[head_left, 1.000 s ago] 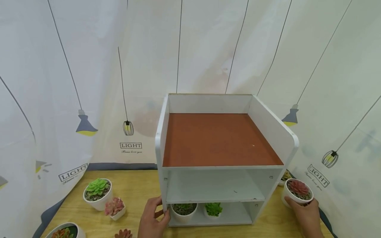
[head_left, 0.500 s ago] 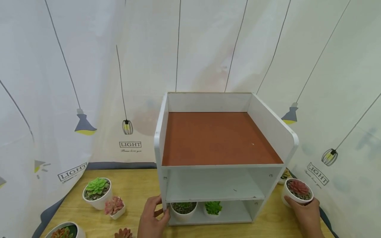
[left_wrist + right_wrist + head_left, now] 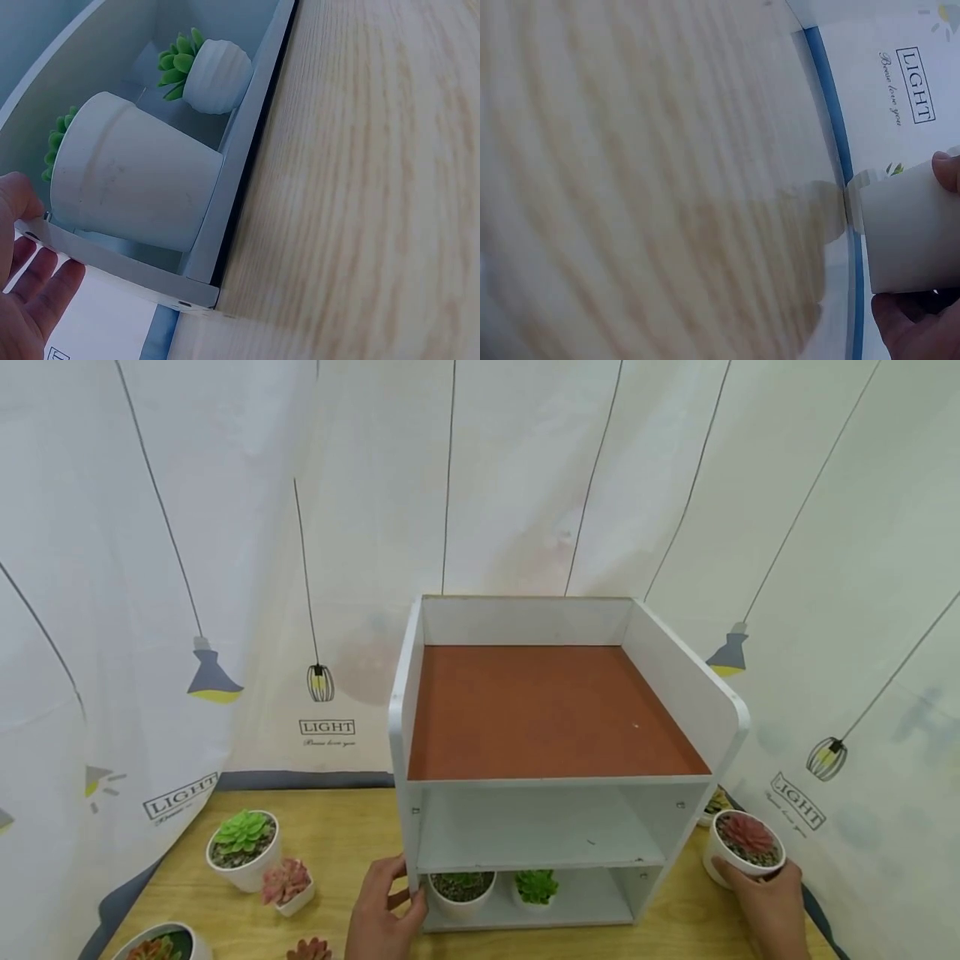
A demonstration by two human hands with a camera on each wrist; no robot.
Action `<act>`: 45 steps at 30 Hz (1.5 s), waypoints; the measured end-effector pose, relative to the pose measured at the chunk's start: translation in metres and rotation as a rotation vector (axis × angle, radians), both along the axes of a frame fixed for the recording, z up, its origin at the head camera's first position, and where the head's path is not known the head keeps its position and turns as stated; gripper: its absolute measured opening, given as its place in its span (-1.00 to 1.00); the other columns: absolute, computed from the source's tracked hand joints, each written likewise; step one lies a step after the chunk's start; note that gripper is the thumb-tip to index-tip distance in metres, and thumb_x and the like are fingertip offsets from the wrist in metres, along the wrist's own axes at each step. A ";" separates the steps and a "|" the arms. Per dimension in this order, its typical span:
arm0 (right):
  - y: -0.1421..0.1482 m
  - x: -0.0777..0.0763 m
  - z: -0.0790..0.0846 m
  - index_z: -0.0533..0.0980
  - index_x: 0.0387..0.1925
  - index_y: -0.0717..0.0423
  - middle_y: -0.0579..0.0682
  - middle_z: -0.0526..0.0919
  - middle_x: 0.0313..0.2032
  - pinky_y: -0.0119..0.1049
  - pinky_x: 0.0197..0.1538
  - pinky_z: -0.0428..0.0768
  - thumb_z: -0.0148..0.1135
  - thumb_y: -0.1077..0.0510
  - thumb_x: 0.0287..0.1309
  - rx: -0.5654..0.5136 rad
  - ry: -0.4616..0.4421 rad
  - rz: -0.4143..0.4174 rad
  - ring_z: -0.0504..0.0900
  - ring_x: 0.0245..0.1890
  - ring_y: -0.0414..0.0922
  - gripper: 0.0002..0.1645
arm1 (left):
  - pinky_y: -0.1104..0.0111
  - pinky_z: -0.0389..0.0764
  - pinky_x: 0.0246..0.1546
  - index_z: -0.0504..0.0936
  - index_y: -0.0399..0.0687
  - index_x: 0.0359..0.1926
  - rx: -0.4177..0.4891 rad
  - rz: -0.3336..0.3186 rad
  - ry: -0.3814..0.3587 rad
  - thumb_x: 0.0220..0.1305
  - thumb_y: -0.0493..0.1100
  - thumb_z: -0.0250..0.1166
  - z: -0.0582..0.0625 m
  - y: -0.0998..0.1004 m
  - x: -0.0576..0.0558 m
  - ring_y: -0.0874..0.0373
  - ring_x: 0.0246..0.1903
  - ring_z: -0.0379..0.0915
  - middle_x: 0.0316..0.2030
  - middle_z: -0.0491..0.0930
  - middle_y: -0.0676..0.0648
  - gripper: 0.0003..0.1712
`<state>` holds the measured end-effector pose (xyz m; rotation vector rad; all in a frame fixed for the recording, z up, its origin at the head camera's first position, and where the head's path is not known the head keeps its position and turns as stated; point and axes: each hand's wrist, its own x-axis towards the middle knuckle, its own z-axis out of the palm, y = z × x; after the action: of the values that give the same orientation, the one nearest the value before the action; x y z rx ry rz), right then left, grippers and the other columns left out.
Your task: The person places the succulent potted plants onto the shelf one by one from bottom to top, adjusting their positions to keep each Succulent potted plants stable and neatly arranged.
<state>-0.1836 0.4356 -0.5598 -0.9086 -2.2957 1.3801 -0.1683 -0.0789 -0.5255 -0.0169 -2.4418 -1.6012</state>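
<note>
A white two-tier shelf unit with a brown top board (image 3: 555, 710) stands in the middle of the table. My left hand (image 3: 384, 906) grips the front edge of its left side panel low down, thumb on the inner face and fingers outside, as the left wrist view shows. Right beside that thumb, on the bottom level, is a white pot with a green plant (image 3: 142, 172); a smaller ribbed pot with a green succulent (image 3: 217, 75) sits farther in. To the right of the unit, my right hand (image 3: 776, 906) holds a white pot with a red succulent (image 3: 746, 843).
Left of the unit are a potted green succulent (image 3: 243, 852), a small pink one (image 3: 287, 885), an orange-green one (image 3: 161, 943) and a reddish one (image 3: 309, 950). Another potted plant (image 3: 716, 802) is partly hidden behind the unit's right side. A printed curtain (image 3: 360, 527) hangs behind the table.
</note>
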 end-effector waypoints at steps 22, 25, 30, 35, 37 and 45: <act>-0.008 0.014 0.027 0.12 0.60 0.07 0.14 0.37 0.45 -0.64 -0.09 0.52 0.60 -0.30 -0.02 -0.022 -0.086 0.111 0.44 0.06 -0.38 0.32 | 0.29 0.82 -0.13 0.60 0.01 0.23 -0.008 -0.002 0.025 0.22 -0.47 0.36 -0.002 -0.001 0.001 -0.02 0.03 0.59 0.02 0.54 -0.09 -0.43; -0.009 0.015 0.027 0.11 0.60 0.08 0.17 0.36 0.46 -0.54 0.04 0.57 0.59 -0.32 -0.02 -0.012 -0.095 0.123 0.47 0.14 -0.28 0.33 | 0.30 0.82 -0.12 0.60 0.00 0.23 0.001 -0.003 0.029 0.22 -0.47 0.36 -0.002 0.000 0.001 -0.02 0.04 0.59 0.02 0.54 -0.09 -0.43; -0.013 0.020 0.030 0.15 0.59 0.07 0.14 0.38 0.44 -0.74 -0.18 0.48 0.59 -0.27 0.02 0.019 -0.059 0.155 0.38 -0.07 -0.60 0.26 | 0.33 0.81 -0.12 0.61 0.00 0.22 -0.005 0.006 0.034 0.20 -0.48 0.36 -0.001 0.001 -0.001 0.00 0.05 0.59 0.02 0.54 -0.07 -0.42; -0.020 0.025 0.037 0.10 0.60 0.07 0.13 0.35 0.45 -0.73 -0.18 0.49 0.58 -0.28 0.02 0.000 -0.075 0.178 0.34 -0.06 -0.58 0.30 | 0.28 0.82 -0.11 0.61 0.01 0.22 -0.012 0.009 0.042 0.19 -0.50 0.36 -0.002 0.001 -0.003 -0.01 0.05 0.60 0.02 0.54 -0.07 -0.40; -0.022 0.028 0.038 0.11 0.59 0.09 0.05 0.41 0.39 -0.71 -0.16 0.53 0.58 -0.27 0.03 -0.007 -0.071 0.204 0.38 -0.07 -0.60 0.28 | 0.26 0.83 -0.11 0.61 0.01 0.23 -0.014 0.007 0.045 0.19 -0.49 0.36 -0.002 0.001 -0.004 -0.01 0.06 0.60 0.02 0.54 -0.07 -0.40; -0.036 0.039 0.038 0.15 0.56 0.09 -0.62 0.47 -0.06 -0.53 -0.09 0.71 0.55 -0.09 0.16 -0.094 0.015 0.339 0.54 -0.10 -0.62 0.11 | 0.24 0.83 -0.11 0.61 0.00 0.22 -0.008 0.006 0.033 0.19 -0.50 0.37 -0.002 0.001 -0.002 -0.02 0.06 0.59 0.01 0.54 -0.08 -0.40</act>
<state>-0.1447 0.3994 -0.5219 -0.5468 -2.4749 1.6328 -0.1701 -0.0783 -0.5271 -0.0376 -2.4216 -1.5756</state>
